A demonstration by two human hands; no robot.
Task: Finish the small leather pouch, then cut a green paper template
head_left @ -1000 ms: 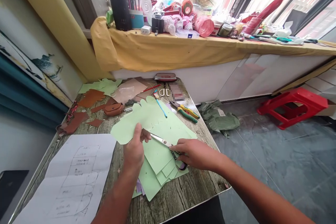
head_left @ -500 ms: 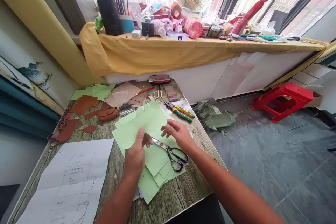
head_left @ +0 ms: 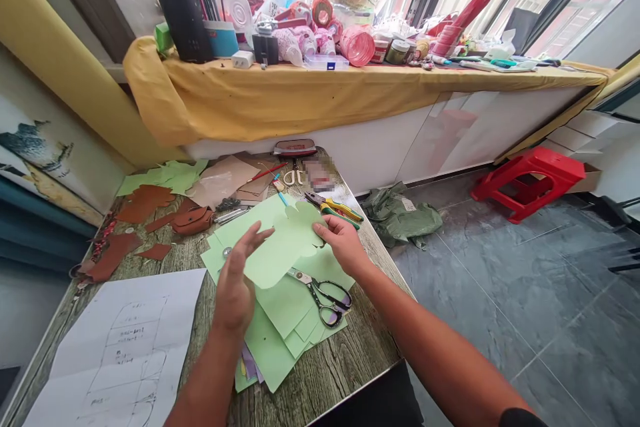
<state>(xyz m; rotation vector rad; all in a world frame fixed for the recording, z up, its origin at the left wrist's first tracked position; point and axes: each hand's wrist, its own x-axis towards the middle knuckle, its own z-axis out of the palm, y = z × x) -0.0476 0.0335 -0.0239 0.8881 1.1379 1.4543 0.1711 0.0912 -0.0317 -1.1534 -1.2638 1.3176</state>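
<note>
A cut piece of green paper [head_left: 283,247] with curved edges is pinched at its right side by my right hand [head_left: 345,243], thumb on top. My left hand [head_left: 237,283] is raised at the paper's left edge, palm inward, with fingers apart. Black-handled scissors [head_left: 325,293] lie on a stack of green sheets [head_left: 280,347] just below the held piece, which covers part of their blades. Some purple paper [head_left: 251,365] peeks out under the stack.
On the wooden table [head_left: 370,327] lie a white sheet with a sketch [head_left: 120,347], brown leather scraps [head_left: 115,257], a small brown pouch [head_left: 193,220] and pliers [head_left: 337,208]. A cloth-covered ledge [head_left: 300,100] holds jars and tools. A red stool [head_left: 530,180] stands on the floor.
My right hand has taken hold of the green paper piece. My left hand has opened and released its grip. The scissors remain on the stack; the whole view has shifted slightly.
</note>
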